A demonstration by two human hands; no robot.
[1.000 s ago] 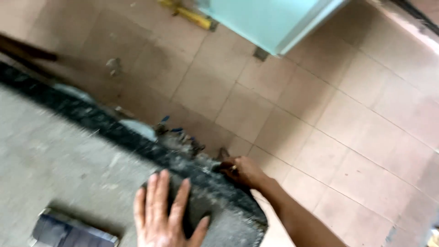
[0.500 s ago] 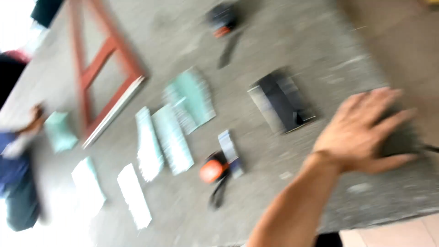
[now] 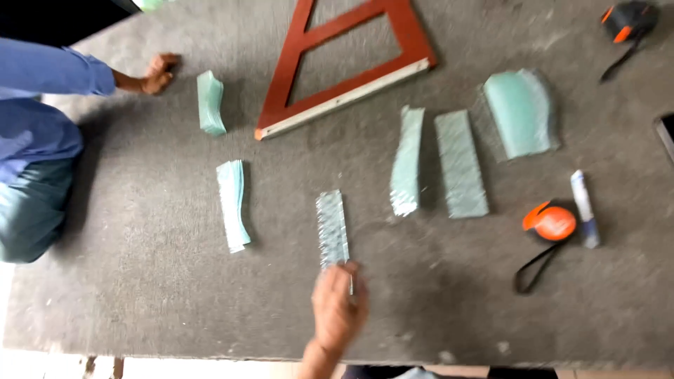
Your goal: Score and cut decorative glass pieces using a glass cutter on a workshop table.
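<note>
My left hand [image 3: 338, 309] reaches in from the bottom edge. Its fingers are closed over the near end of a narrow textured glass strip [image 3: 331, 226], which lies flat on the grey table [image 3: 140, 281]. The hand is blurred, so the exact grip is unclear. My right hand is out of view. More pale green glass pieces lie around: one strip [image 3: 233, 205] to the left, two strips [image 3: 407, 160] [image 3: 460, 163] to the right, and a wider curved piece [image 3: 521, 112] beyond them.
Another person in a blue sleeve [image 3: 49, 70] rests a fist [image 3: 158, 74] on the table at far left, beside a small glass piece [image 3: 210, 102]. A red triangular frame [image 3: 351, 63] lies at the top. An orange tape measure [image 3: 550, 223] and a white marker [image 3: 584, 208] lie at right.
The view has swung from the floor and table edge to the table top. My hand has left the right end of the table and now lies on the glass strip.
</note>
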